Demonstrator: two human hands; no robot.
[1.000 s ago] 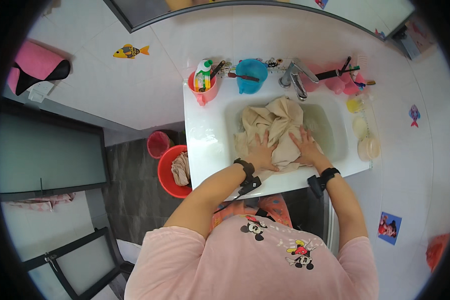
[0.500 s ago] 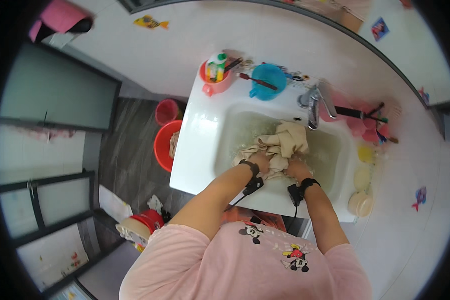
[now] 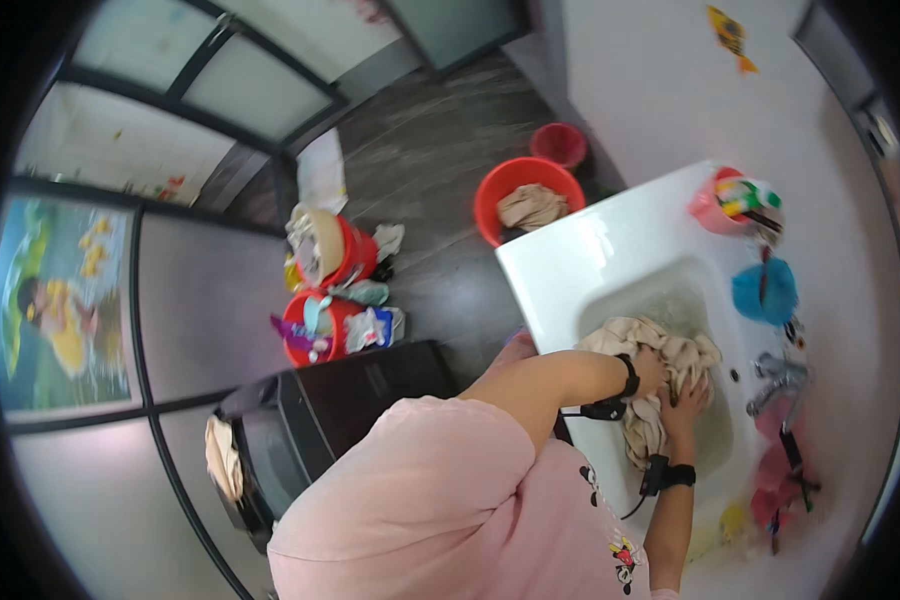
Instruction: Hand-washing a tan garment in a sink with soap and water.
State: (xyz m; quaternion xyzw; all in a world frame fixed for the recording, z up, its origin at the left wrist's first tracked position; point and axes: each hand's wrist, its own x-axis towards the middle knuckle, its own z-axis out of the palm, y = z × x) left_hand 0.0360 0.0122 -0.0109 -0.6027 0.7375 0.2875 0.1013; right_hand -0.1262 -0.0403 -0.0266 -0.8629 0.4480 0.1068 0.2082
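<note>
A wet beige cloth [image 3: 623,335] lies bunched in the water of the white sink [image 3: 705,500]. Bent inward, my left hand [image 3: 649,369] is closed on the cloth's folds, its fingertips partly hidden. Close beside it, my right hand [image 3: 684,400] is pressed into the same cloth with its fingers curled around a bunch of it. One part of the cloth trails past the hands toward the sink's near side. Each wrist wears a black strap with a small box and a cable.
On the sink's ledge stand a pink cup [image 3: 714,208] with bottles, a blue cup [image 3: 760,292] with a toothbrush, and a chrome faucet [image 3: 778,380]. A red basin [image 3: 490,205] with beige cloth sits on the floor beside a pink bin [image 3: 558,146]. A black washing machine [image 3: 370,400] stands behind my left side.
The whole view has turned to the left, bringing the red basin, buckets and machine into sight. Both hands remain on the cloth, whose folds have shifted.
</note>
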